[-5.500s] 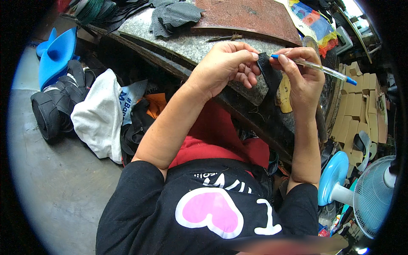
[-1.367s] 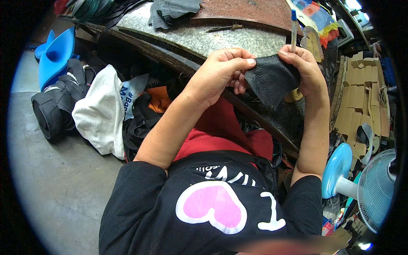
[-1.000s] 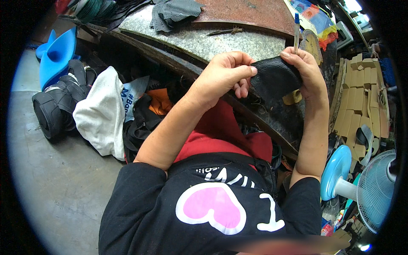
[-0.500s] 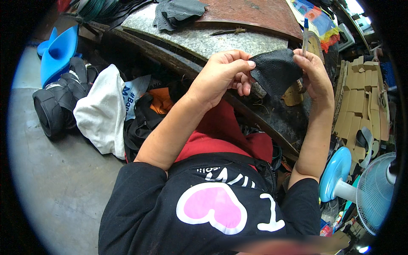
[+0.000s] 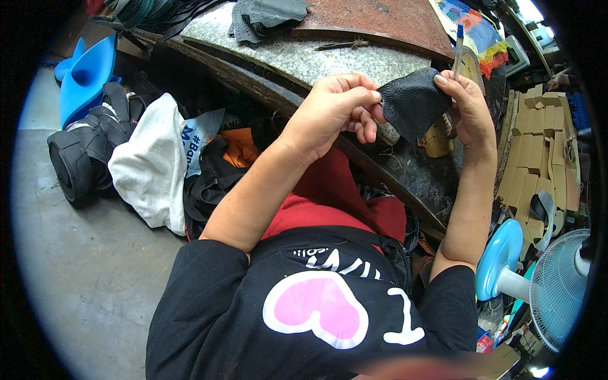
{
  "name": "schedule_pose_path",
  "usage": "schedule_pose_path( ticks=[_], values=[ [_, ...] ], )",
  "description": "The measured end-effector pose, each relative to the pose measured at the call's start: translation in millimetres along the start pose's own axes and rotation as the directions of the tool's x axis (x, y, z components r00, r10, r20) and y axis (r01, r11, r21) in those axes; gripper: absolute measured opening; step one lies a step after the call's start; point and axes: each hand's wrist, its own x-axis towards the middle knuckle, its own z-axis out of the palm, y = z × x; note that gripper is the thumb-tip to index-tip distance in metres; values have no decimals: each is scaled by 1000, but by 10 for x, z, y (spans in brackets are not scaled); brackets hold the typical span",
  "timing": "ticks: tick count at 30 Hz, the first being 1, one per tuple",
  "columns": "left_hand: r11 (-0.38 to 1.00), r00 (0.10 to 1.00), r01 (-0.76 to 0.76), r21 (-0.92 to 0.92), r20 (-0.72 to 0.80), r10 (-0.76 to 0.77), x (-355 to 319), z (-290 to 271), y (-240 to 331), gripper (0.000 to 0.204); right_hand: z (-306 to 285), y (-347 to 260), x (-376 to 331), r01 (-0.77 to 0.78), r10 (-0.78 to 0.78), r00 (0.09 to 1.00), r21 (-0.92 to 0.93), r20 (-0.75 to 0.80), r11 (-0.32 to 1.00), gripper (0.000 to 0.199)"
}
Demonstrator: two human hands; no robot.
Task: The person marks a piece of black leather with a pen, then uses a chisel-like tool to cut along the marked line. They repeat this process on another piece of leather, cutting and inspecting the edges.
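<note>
The black patch [image 5: 415, 104] has a pebbled, leather-like face with a slight sheen; the pen [image 5: 458, 53] has a clear, smooth plastic barrel. The slab [image 5: 373, 63] is speckled and stone-like, the red-brown board [image 5: 386, 25] mottled. The white cloth [image 5: 151, 164] is matt and coarse, the boxes [image 5: 525, 152] are matt cardboard, and the floor [image 5: 107, 272] is smooth with a dull sheen.

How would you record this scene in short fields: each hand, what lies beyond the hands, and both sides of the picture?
Left hand: pinches the left edge of a black, grained, leather-like sheet
Right hand: grips its right edge, plus a slim, clear, blue-ended pen
Beyond hands: speckled grey stone slab, flat reddish-brown board
Picture's left: crumpled off-white cloth
Picture's right: round, wire-caged fan
</note>
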Motion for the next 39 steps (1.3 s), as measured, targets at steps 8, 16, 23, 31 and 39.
schedule_pose_path(
  ticks=[8, 16, 23, 31, 39],
  values=[
    [999, 1000, 4, 43, -17, -4, 0, 14, -24, 9, 20, 20, 51, 32, -33, 999, -26, -29, 999, 14],
    [998, 997, -42, 48, -65, 45, -2, 58, -47, 12, 0, 157, 105, 238, -248, 968, -179, -35, 955, 13],
    [986, 991, -120, 117, -39, 125, -113, 82, -93, 22, -1, 247, 212, 253, -386, 911, -539, -148, 804, 28],
    [950, 990, -99, 297, -66, 124, -625, -348, -150, 16, 111, 99, 80, 190, -541, 806, -761, -239, 620, 33],
    [158, 999, 48, 986, -49, 1, -539, -1294, -1298, 48, 72, 38, 38, 219, -534, 795, -683, -289, 696, 27]
  ],
)
